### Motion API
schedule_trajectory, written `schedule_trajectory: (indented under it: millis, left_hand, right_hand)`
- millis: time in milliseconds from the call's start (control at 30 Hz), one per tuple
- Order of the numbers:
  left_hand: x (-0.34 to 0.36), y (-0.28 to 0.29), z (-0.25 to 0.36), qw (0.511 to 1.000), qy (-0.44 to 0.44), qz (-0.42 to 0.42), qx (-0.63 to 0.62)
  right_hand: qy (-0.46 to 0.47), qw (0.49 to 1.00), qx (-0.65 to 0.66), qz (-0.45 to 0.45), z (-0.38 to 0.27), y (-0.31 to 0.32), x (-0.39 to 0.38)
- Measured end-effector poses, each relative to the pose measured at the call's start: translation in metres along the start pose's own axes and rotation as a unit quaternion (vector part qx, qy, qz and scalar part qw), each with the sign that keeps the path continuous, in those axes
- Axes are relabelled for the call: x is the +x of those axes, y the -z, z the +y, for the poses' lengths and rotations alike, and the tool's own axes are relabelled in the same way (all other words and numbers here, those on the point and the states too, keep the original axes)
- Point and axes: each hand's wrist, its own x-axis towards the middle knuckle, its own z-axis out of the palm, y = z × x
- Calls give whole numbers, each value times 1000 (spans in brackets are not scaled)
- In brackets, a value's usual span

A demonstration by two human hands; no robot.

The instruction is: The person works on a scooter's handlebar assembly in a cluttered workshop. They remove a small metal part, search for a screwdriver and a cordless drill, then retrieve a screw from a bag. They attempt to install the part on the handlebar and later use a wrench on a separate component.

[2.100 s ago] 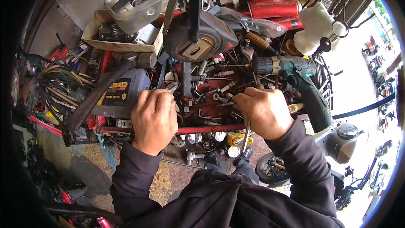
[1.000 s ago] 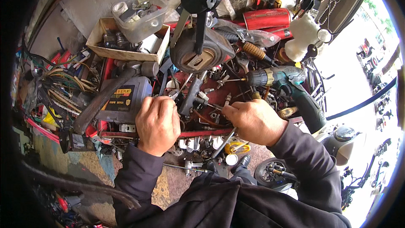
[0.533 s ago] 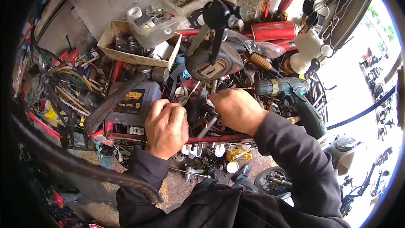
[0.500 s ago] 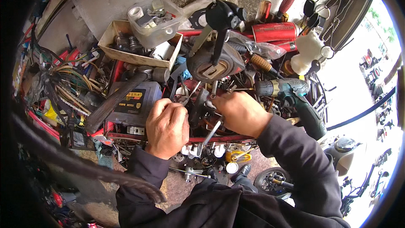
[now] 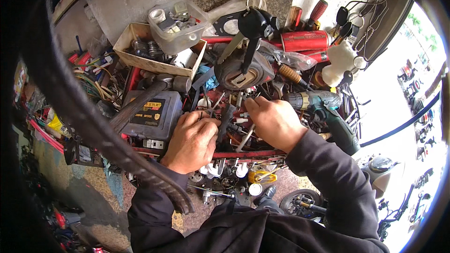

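Left hand (image 5: 192, 141) and right hand (image 5: 275, 122) are both digging, fingers curled, among loose metal parts (image 5: 233, 119) mid-bench; exact grip is unclear. Risk: small pieces slipping off the bench's near edge, or sharp edges cutting fingers.

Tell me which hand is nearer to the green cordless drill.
Right. The right hand lies just beside the green cordless drill, to its left. The left hand is farther left, beyond the right hand, next to the grey battery.

A grey battery (image 5: 152, 115) sits mid-left. Behind it stands a cardboard box (image 5: 140, 54) holding a clear plastic tub (image 5: 180, 30); far right of it lies a green cordless drill (image 5: 328, 112).
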Motion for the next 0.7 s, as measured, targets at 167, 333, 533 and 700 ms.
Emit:
schedule_trajectory:
  millis: [167, 333, 533, 700]
  left_hand:
    - [0, 1, -1, 1000, -6, 1, 10]
    - [-1, 1, -2, 1000, -10, 13, 2]
    - [-1, 0, -1, 1000, -7, 15, -15]
    - [-1, 2, 0, 998, -22, 52, -31]
  right_hand:
    - [-15, 998, -25, -57, -11, -23, 25]
    - [31, 988, 146, -47, -13, -20, -5]
    - [-7, 999, 8, -37, -14, -22, -20]
    - [-36, 997, 11, -73, -16, -29, -15]
